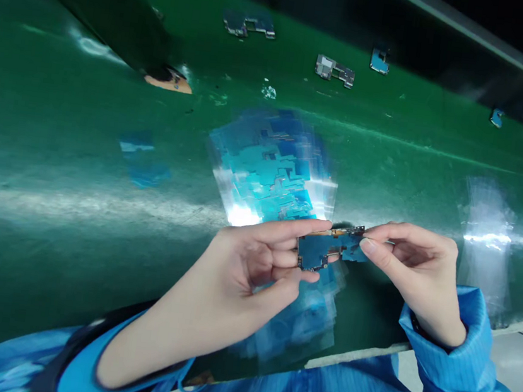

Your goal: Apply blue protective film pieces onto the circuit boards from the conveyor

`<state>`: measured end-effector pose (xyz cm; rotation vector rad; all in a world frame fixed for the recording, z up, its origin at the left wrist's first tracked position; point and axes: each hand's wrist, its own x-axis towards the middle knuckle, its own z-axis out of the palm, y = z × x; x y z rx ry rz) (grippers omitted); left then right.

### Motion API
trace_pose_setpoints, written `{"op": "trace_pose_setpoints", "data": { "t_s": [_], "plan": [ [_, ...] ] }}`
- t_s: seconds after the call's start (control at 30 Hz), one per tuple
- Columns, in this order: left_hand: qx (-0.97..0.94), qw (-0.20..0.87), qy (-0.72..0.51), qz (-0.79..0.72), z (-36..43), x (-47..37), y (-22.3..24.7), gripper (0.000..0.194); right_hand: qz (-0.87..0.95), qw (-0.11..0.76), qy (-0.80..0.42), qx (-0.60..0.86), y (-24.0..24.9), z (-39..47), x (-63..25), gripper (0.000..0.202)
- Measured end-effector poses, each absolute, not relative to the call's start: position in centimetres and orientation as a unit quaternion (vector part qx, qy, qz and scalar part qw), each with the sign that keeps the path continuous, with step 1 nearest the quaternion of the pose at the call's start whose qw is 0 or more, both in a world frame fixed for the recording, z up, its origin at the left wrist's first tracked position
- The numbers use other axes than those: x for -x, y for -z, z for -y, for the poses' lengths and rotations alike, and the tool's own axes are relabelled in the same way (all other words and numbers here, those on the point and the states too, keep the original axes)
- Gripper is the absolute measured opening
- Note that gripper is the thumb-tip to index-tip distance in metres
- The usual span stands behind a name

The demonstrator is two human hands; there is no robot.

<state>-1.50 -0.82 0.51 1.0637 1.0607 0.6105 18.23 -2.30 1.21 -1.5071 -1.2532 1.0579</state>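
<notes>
Between my two hands, over the near part of the bench, is a small circuit board [314,252] with dark blue film on its face. My left hand [266,257] grips the board's left end, fingers behind it and thumb along the lower edge. The thumb and index finger of my right hand [406,258] pinch the right end, where a piece of blue film [354,250] shows. Whether that film is stuck down or lifted there, I cannot tell. Just beyond my hands lies a fanned pile of clear sheets with blue film pieces [275,166].
Several other boards lie toward the back, among them a notched board [248,26] and a silver-grey board [334,71]. A dark post-like object [134,28] slants in from upper left. Loose blue film [144,159] lies left, and clear sheets [487,240] lie right on the green mat [45,246].
</notes>
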Motion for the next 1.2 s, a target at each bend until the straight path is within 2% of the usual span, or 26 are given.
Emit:
{"op": "trace_pose_setpoints", "data": {
  "t_s": [0.27, 0.63, 1.2],
  "plan": [
    [-0.516, 0.666, -0.269, -0.467, 0.83, 1.65, 0.03, 0.042, 0.502, 0.437, -0.434, 0.607, -1.20, 2.44, -18.28, 0.016],
    [-0.436, 0.701, -0.245, -0.509, 0.75, 1.20, -0.69, 0.038, 0.499, 0.436, -0.430, 0.614, -1.22, 2.42, -18.17, 0.013],
    [-0.428, 0.681, -0.262, -0.533, 0.85, 0.91, -0.76, 0.033, 0.501, 0.439, -0.434, 0.607, -0.99, 2.50, -18.11, 0.012]
  ]
}}
